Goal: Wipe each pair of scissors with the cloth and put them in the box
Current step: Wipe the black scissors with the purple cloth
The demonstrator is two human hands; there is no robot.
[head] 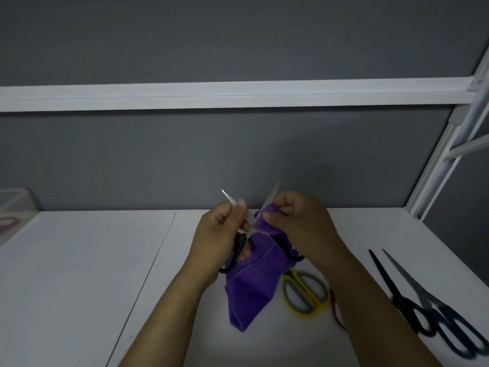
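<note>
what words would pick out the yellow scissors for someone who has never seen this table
Start at the white table and find the purple cloth hanging above its middle. Just right of the cloth's lower half, flat on the table, lie the yellow scissors. Their yellow-and-grey handle loops set them apart: the two pairs at the table's right edge have dark handles.

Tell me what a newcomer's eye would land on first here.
The open black-handled scissors held up over the middle of the table catch the eye first. The left hand holds one blade while the right hand pinches the purple cloth round the other. Yellow-handled scissors lie under the right forearm, and two dark pairs lie at the far right.
</note>
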